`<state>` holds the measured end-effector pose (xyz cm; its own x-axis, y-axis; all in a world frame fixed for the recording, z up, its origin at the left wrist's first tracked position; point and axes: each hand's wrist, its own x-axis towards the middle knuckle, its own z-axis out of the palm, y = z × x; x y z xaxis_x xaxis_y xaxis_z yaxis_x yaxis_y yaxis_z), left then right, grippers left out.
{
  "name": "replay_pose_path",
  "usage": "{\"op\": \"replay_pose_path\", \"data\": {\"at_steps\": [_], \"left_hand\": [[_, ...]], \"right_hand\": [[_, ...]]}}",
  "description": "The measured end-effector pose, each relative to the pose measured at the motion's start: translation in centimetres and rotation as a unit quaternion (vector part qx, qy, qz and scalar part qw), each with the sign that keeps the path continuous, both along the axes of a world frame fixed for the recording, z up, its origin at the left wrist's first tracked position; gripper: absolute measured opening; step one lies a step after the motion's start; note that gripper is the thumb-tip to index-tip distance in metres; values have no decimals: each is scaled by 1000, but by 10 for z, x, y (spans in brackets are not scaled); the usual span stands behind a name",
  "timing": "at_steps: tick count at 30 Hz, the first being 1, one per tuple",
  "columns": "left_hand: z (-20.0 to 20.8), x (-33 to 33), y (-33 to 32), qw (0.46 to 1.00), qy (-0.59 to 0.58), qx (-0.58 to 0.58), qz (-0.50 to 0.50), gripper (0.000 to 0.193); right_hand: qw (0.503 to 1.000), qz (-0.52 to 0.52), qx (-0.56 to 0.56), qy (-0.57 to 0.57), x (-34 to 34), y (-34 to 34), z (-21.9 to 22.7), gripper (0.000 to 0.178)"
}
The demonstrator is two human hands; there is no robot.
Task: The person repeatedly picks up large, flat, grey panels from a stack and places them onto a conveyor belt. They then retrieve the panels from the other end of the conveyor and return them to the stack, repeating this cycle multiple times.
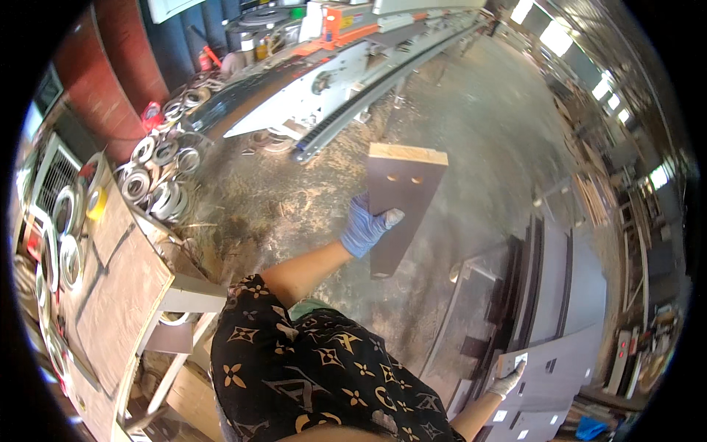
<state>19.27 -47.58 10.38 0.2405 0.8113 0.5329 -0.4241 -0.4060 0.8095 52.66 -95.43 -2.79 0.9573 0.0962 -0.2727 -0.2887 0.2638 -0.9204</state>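
Observation:
My left hand [367, 227], in a blue work glove, grips a dark brown board [405, 195] by its left edge, thumb across its face. The board is held up and tilted, with a pale raw-wood end at the top and two oval holes below it. At the lower right my right hand [507, 383], in a pale glove, is closed at the edge of a dark panel [551, 366] with white labels. Its thumb lies over the panel's face, and its other fingers are mostly hidden.
More dark panels [545, 280] stand stacked at the right. A wooden workbench [110, 295] is at the left, with tape rolls [70, 261] on it. Several edging coils [166, 199] lie on the floor beyond. A long machine with a conveyor rail [368, 96] runs across the back.

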Motion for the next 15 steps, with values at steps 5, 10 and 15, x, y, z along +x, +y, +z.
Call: {"op": "replay_pose_path", "data": {"at_steps": [5, 10, 15], "left_hand": [[-8, -59, 57, 997, -2, -59, 45, 41], [-23, -95, 124, 981, -111, -134, 82, 45], [-24, -124, 165, 963, -167, -209, 27, 51]], "right_hand": [[908, -258, -309, -116, 18, 65, 15, 57], [729, -126, -443, -506, -46, 213, 14, 48], [787, 386, -211, -433, -201, 424, 19, 60]]}}
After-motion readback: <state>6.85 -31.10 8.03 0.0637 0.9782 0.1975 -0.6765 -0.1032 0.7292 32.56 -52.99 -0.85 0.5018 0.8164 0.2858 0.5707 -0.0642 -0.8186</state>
